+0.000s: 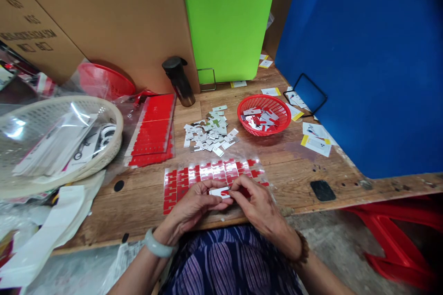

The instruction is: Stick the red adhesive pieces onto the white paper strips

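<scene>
Close to the table's front edge, my left hand (194, 200) is closed on a small notched metal plate (218, 191), thumb and fingers on its sides. My right hand (258, 203) pinches at the plate's right end; a bit of red shows by those fingertips, and what exactly they grip is hidden. Beneath and behind both hands lies a clear sheet of red stickers (171, 189) in rows, with some bare gaps. Beyond it is a loose pile of similar metal plates (209, 133). To the pile's right, a red plastic basket (265, 132) contains more plates, some with red on them.
Stacked red sticker sheets (152, 124) lie at the left, beside a large white basket (119, 133) of bagged papers. A dark bottle (179, 82) stands behind. Green (228, 18) and blue (363, 69) panels rise at the back and right. Printed cards (316, 145) lie at right.
</scene>
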`<state>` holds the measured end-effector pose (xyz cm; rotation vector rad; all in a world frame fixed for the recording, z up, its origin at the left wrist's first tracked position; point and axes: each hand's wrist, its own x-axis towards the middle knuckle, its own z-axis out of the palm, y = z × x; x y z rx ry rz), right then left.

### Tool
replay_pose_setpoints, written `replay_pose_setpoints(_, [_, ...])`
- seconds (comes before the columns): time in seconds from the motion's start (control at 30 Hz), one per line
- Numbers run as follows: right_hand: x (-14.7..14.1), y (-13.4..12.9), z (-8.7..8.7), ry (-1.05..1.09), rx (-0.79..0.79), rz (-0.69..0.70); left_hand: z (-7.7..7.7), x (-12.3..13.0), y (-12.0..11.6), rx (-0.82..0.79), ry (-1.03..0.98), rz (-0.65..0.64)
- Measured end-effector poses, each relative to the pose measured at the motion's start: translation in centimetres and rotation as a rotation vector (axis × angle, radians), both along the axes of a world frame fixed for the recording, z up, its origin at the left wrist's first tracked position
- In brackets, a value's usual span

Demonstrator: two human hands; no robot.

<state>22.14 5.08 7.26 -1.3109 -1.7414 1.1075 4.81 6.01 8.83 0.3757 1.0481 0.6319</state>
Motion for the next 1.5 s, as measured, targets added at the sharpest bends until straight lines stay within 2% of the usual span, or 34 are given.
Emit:
replay_pose_setpoints(0.2, [-0.1,0.0,0.1,-0.001,-0.007,-0.004,-0.1,0.1,0.0,0.034,0.023,-0.006])
replay_pose_setpoints(0.4, [-0.4,-0.2,-0.3,0.029,-0.058,-0.027,-1.0,0.4,-0.3,0.114,0.087,0.032])
replay_pose_setpoints(0.53, [-0.9,-0.5,-0.5,0.090,-0.128,-0.081,-1.2,0.5,-0.5,0.219,0.223,0.048])
replay_pose_setpoints(0.7, [-1.5,-0.5,-0.3,0.111,-0.125,-0.130,-1.0,0.6,-0.4,0.300,0.331,0.040])
replay_pose_setpoints(0.83, [-1.4,-0.4,-0.1,0.112,-0.086,-0.161,-0.7,0.5,-0.3,0.277,0.306,0.029])
replay_pose_setpoints(1.03, [-1.1,-0.1,0.3,0.161,-0.201,-0.129,-0.4,0.2,-0.3,0.166,0.180,0.028])
replay_pose_setpoints(1.3, [-1.1,0.2,-0.5,0.102,-0.149,-0.113,0.0,0.2,-0.3,0.107,0.141,0.051])
replay_pose_setpoints(1.5, [-1.1,-0.1,-0.5,0.029,-0.098,-0.104,0.3,0.4,-0.3,0.106,0.171,0.041])
